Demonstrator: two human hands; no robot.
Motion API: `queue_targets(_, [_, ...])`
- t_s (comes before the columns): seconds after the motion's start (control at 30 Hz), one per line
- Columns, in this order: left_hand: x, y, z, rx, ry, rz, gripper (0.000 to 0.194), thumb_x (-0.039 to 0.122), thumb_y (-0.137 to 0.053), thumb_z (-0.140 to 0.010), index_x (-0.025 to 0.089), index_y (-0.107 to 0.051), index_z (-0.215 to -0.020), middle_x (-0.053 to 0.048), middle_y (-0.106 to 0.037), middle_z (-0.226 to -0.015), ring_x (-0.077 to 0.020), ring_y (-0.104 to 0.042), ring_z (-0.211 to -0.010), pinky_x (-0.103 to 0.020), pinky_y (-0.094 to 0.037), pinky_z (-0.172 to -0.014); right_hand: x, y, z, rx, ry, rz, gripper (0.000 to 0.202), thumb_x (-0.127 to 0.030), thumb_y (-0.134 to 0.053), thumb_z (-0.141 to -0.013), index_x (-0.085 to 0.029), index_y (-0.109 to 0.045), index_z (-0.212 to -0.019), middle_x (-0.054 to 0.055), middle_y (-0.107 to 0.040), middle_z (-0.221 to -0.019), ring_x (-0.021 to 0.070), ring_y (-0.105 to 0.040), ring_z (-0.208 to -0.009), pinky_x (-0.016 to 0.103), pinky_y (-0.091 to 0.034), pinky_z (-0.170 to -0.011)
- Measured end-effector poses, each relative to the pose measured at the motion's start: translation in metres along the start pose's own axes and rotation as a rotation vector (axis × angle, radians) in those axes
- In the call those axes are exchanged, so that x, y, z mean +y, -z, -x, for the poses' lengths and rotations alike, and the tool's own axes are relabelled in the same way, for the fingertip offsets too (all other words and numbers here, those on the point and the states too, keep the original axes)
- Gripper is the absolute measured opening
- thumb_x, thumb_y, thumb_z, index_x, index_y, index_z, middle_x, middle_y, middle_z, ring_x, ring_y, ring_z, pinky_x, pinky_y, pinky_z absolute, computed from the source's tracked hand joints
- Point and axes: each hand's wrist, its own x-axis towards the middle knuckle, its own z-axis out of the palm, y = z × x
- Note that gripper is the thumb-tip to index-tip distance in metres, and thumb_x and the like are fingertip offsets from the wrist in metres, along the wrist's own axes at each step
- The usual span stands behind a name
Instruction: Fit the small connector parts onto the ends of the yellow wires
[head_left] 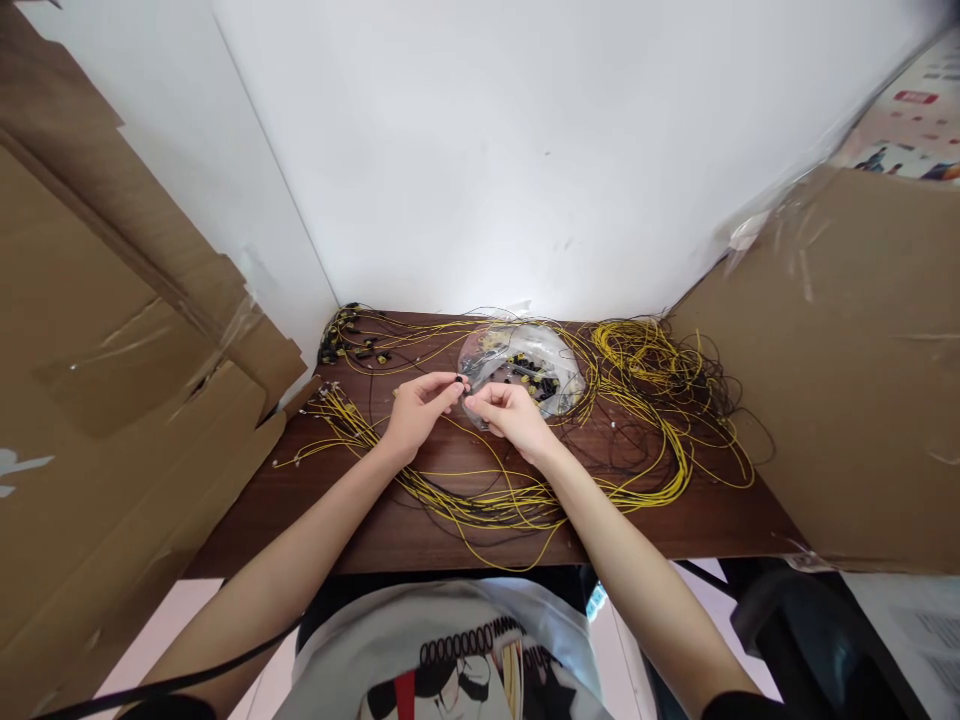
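Observation:
My left hand pinches a small black connector between thumb and fingertips, over the middle of the table. Close beside it, my right hand has its thumb and index finger pressed together; what they grip is too small to make out. Just behind the hands lies a clear plastic bag with black and yellow connectors in it. A long bundle of yellow and black wires curves across the table below both hands.
Tangled yellow wire coils lie at the right. Wire ends with black connectors are heaped at the back left. Cardboard walls flank the brown table, and a white wall stands behind it.

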Motion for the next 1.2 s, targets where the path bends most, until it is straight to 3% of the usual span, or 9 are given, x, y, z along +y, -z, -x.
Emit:
queue_targets(0.27, [0.0003, 0.0064, -0.0027, 0.063, 0.109, 0.180, 0.038, 0.039, -0.072, -0.067, 0.011, -0.066, -0.091, -0.009, -0.070, -0.082, -0.0084, -0.052, -0.057, -0.023, -0.043, -0.058, -0.0002, -0.0013, 0.0042, -0.162, -0.031, 0.197, 0.030, -0.041, -0.067, -0.069, -0.014, -0.057, -0.064, -0.005, -0.049, -0.050, 0.0032, -0.031, -0.035, 0.018, -0.019, -0.034])
queue_targets(0.5, [-0.0006, 0.0075, -0.0035, 0.053, 0.107, 0.174, 0.033, 0.035, -0.072, -0.068, 0.010, -0.067, -0.090, -0.009, -0.071, -0.080, -0.0076, -0.051, -0.057, -0.021, -0.042, -0.057, 0.0028, -0.0025, 0.0017, -0.094, -0.031, 0.106, 0.035, -0.048, -0.062, -0.072, -0.014, -0.060, -0.074, -0.002, -0.055, -0.058, 0.0065, -0.045, -0.041, 0.019, -0.039, -0.037])
queue_targets(0.77, [-0.0022, 0.0062, -0.0029, 0.003, 0.117, 0.161, 0.031, 0.034, -0.072, -0.069, 0.010, -0.068, -0.088, -0.008, -0.070, -0.078, -0.0073, -0.049, -0.055, -0.022, -0.041, -0.056, 0.0045, -0.0019, -0.0001, -0.078, 0.002, 0.165, 0.027, -0.040, -0.066, -0.070, -0.014, -0.061, -0.073, -0.003, -0.055, -0.056, 0.0060, -0.046, -0.045, 0.017, -0.035, -0.041])
queue_targets(1.03, [-0.0033, 0.0058, -0.0027, -0.033, 0.148, 0.251, 0.031, 0.034, -0.072, -0.069, 0.011, -0.062, -0.086, -0.004, -0.065, -0.069, -0.0092, -0.054, -0.056, -0.023, -0.044, -0.056, 0.0037, 0.0003, 0.0030, -0.270, 0.035, 0.272, 0.024, -0.036, -0.064, -0.073, -0.013, -0.063, -0.071, -0.001, -0.057, -0.058, 0.0076, -0.048, -0.049, 0.020, -0.040, -0.048])
queue_targets(1.13, [-0.0013, 0.0041, -0.0022, -0.033, 0.157, 0.230, 0.032, 0.036, -0.072, -0.068, 0.011, -0.059, -0.083, -0.001, -0.062, -0.061, -0.0095, -0.054, -0.053, -0.023, -0.043, -0.054, 0.0032, 0.0036, 0.0021, -0.234, 0.049, 0.300, 0.026, -0.039, -0.064, -0.073, -0.013, -0.064, -0.072, -0.001, -0.058, -0.058, 0.0086, -0.049, -0.049, 0.021, -0.040, -0.048])
queue_targets(1.2, [0.0000, 0.0026, -0.0019, -0.029, 0.138, 0.181, 0.032, 0.037, -0.072, -0.068, 0.011, -0.059, -0.082, 0.000, -0.060, -0.057, -0.0085, -0.051, -0.050, -0.022, -0.041, -0.051, 0.0028, 0.0068, 0.0004, -0.122, 0.091, 0.287, 0.027, -0.040, -0.066, -0.071, -0.013, -0.064, -0.076, -0.001, -0.058, -0.059, 0.0089, -0.049, -0.049, 0.021, -0.040, -0.047])
